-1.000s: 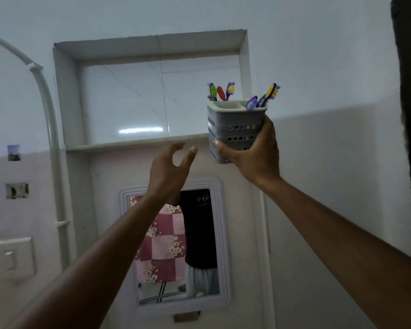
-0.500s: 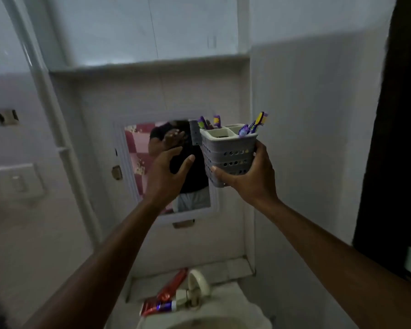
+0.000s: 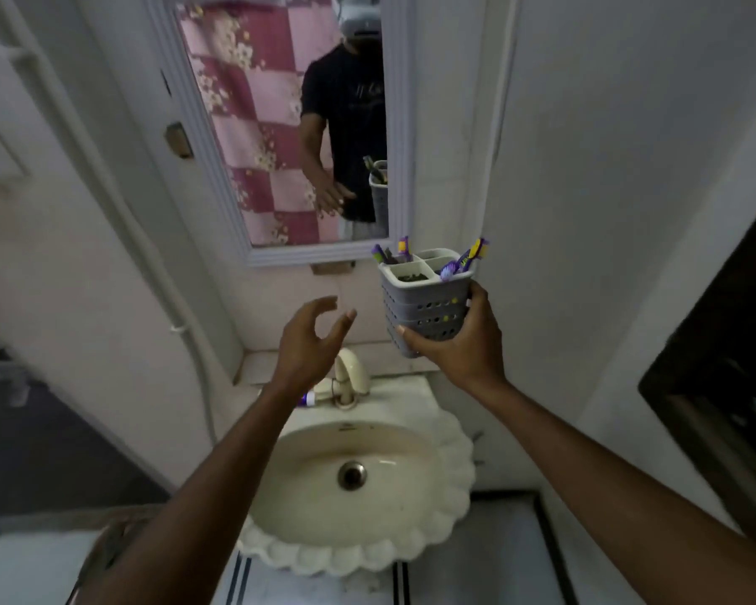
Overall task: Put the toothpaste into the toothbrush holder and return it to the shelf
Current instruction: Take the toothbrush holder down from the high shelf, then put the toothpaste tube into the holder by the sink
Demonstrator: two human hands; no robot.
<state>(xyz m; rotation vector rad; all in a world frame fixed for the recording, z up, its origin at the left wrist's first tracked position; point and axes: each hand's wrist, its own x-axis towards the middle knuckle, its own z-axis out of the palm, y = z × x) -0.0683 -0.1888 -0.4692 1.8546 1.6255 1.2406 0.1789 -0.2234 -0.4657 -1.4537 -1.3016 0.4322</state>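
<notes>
Right hand (image 3: pixel 459 342) grips the toothbrush holder (image 3: pixel 424 303) above the sink (image 3: pixel 455 443), left hand (image 3: pixel 308 342) open & empty w/ toothpaste (image 3: pixel 307 399) mostly hidden under it by the tap (image 3: pixel 348 377); prob. light, soft, squashy, so pinch mid-body.

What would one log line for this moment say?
right hand: grips toothbrush holder | left hand: open, empty | toothpaste: on sink

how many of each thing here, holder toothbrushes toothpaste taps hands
toothbrush holder: 1
toothbrush heads showing above the rim: 4, at
toothpaste: 1, mostly hidden by the left arm
tap: 1
hands: 2, left, right
total: 9
</notes>
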